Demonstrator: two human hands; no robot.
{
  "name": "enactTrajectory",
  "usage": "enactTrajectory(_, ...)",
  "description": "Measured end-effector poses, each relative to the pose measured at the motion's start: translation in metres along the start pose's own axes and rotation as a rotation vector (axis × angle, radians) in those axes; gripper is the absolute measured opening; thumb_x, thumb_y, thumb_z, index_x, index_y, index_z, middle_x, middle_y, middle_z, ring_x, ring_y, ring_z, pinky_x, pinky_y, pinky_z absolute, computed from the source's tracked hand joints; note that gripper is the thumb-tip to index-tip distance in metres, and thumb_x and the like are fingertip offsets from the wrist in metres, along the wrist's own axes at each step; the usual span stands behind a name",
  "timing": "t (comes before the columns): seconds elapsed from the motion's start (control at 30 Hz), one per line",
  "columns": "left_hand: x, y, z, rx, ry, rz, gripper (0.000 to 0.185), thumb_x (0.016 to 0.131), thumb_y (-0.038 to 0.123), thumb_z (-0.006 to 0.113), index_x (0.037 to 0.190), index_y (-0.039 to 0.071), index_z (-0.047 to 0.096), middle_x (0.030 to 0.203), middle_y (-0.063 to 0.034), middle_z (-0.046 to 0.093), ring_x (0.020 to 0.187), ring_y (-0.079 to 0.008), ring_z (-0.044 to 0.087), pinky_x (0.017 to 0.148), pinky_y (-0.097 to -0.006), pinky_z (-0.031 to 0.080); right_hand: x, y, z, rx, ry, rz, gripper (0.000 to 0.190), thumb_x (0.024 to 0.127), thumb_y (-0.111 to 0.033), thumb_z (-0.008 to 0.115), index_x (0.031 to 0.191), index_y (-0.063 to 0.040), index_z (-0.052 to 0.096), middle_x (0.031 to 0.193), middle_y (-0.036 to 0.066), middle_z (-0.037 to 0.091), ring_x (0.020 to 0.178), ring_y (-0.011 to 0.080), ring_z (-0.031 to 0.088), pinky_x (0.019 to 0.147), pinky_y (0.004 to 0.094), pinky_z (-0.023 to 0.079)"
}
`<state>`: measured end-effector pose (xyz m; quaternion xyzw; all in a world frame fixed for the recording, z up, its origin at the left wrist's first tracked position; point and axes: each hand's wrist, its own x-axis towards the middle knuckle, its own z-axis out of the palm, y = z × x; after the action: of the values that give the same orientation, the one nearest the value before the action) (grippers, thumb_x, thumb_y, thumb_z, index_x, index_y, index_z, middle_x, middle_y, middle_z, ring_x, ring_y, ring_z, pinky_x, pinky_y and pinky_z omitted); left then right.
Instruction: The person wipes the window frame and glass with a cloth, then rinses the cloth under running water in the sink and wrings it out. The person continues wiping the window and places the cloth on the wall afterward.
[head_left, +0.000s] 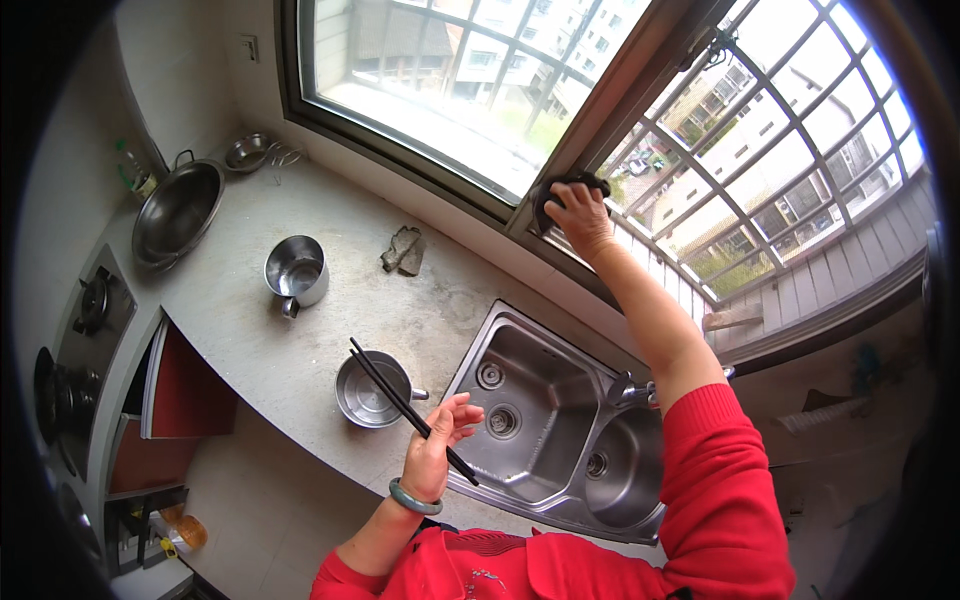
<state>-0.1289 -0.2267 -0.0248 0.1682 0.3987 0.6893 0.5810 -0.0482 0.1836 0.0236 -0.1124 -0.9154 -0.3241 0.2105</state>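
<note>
My left hand (431, 466), with a bangle at its wrist, holds a pair of black chopsticks (391, 394) under the thumb. Their far ends reach over a metal mug (358, 403) on the countertop; the near ends lie over the sink's rim. My right hand (586, 219) is stretched out to the window frame, its fingers on a dark object (550, 204) at the sill. The hand covers much of that object, so its kind is unclear. A second metal mug (315, 279) stands farther left, its handle towards me.
A steel double-bowl sink (536, 442) with a faucet (637, 391) lies right of my left hand. Crumpled grey rags (405, 250) rest near the wall. A wok (178, 211), a metal bowl (247, 152) and a gas stove (105, 322) are at left. A red cabinet door (187, 386) hangs open.
</note>
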Motion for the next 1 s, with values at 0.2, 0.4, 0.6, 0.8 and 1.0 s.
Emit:
enactTrajectory(0.2,-0.035,-0.016,0.011,0.021,0.050,0.087,0.044,0.099,0.034,0.036,0.125,-0.001,0.046,0.111,-0.0122,0.059,0.105,-0.0208,0.057,0.091,-0.0326,0.043,-0.025,0.000,0.023,0.036,-0.116,-0.272,0.008,0.069,-0.020,0.059,0.076,-0.020,0.056,0.100,0.001,0.053,0.094,0.0208,0.050,0.075,0.0371,0.041)
enactTrajectory(0.4,-0.048,-0.034,0.021,0.020,0.134,0.109,0.042,0.099,0.032,0.038,0.125,0.000,0.046,0.108,-0.0129,0.061,0.100,-0.0208,0.059,0.086,-0.0320,0.045,-0.002,0.072,-0.076,-0.127,0.071,-0.130,0.010,0.070,-0.015,0.062,0.078,-0.020,0.061,0.100,0.001,0.054,0.096,0.0235,0.049,0.081,0.0403,0.041)
enactTrajectory(0.6,-0.034,-0.056,0.049,0.069,0.074,0.052,0.041,0.099,0.032,0.039,0.124,0.000,0.047,0.106,-0.0124,0.061,0.100,-0.0210,0.058,0.087,-0.0321,0.045,0.022,0.199,-0.200,-0.323,0.484,0.252,0.033,0.067,-0.012,0.073,0.097,-0.016,0.059,0.102,0.004,0.058,0.095,0.0241,0.051,0.084,0.0381,0.041)
enactTrajectory(0.8,-0.022,-0.088,0.082,0.162,0.031,-0.042,0.041,0.098,0.033,0.041,0.122,0.001,0.048,0.105,-0.0115,0.061,0.100,-0.0208,0.059,0.086,-0.0320,0.046,-0.110,0.140,-0.128,-0.288,-0.031,-0.286,0.018,0.075,-0.013,0.064,0.090,-0.021,0.058,0.106,0.001,0.054,0.098,0.0225,0.053,0.087,0.0385,0.046)
enactTrajectory(1.0,-0.023,-0.111,0.096,0.145,0.078,-0.051,0.040,0.098,0.034,0.040,0.122,0.002,0.048,0.105,-0.0115,0.061,0.099,-0.0214,0.060,0.085,-0.0325,0.046,-0.217,0.126,-0.096,0.082,-0.181,-0.414,0.010,0.068,-0.024,0.060,0.077,-0.026,0.056,0.103,-0.004,0.054,0.096,0.0152,0.051,0.077,0.0322,0.040)
